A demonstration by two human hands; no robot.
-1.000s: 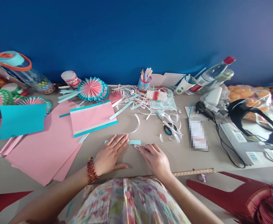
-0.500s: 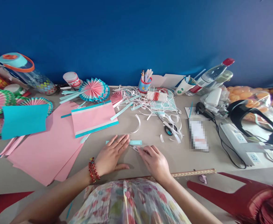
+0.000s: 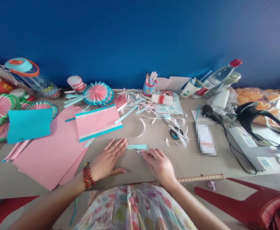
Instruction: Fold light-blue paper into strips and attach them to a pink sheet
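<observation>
A short light-blue paper strip (image 3: pixel 137 147) lies across the table in front of me. My left hand (image 3: pixel 109 156) rests flat, fingers stretched out, with its fingertips at the strip's left end and hiding what is beneath them. Just below the strip's right end, my right hand (image 3: pixel 158 164) is closed in a pinch. From its fingers a small pale tool with a thin tip (image 3: pixel 139 152) points left; its exact kind is too small to make out. Beyond my left hand sits a pink card with blue and white bands (image 3: pixel 99 123).
Large pink sheets (image 3: pixel 49 153) and a blue sheet (image 3: pixel 28 126) lie left, near folded paper rosettes (image 3: pixel 98 92). Scissors (image 3: pixel 175 133) sit among white paper curls. A pen cup (image 3: pixel 149 88) and a tilted bottle (image 3: pixel 217 78) stand behind. A power strip (image 3: pixel 247 147) is at right.
My left hand has slid left along the strip, and the strip's left end no longer shows past the fingers. My right hand keeps its pinch in nearly the same place. The view has shifted slightly.
</observation>
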